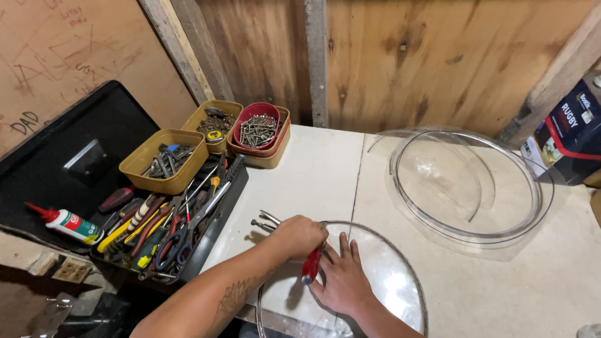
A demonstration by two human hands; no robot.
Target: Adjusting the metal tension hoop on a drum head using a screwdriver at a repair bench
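Observation:
My left hand (299,236) is closed around a pair of red-handled pliers (311,266). Their metal jaws (264,220) point left over the white tabletop (313,175). My right hand (342,277) lies flat, fingers spread, on a round clear disc with a thin metal rim (394,281) at the table's near edge. The pliers' handle crosses just over my right hand's fingers. A larger clear plastic round cover (469,188) rests on the table to the right, apart from both hands.
At the left is an open black toolbox (216,228) holding screwdrivers, pliers and scissors. Behind it are two yellow trays (164,159) and a red bowl of screws (258,130). A glue bottle (66,224) lies on the lid. A dark printed box (573,131) is at far right, against the wooden wall.

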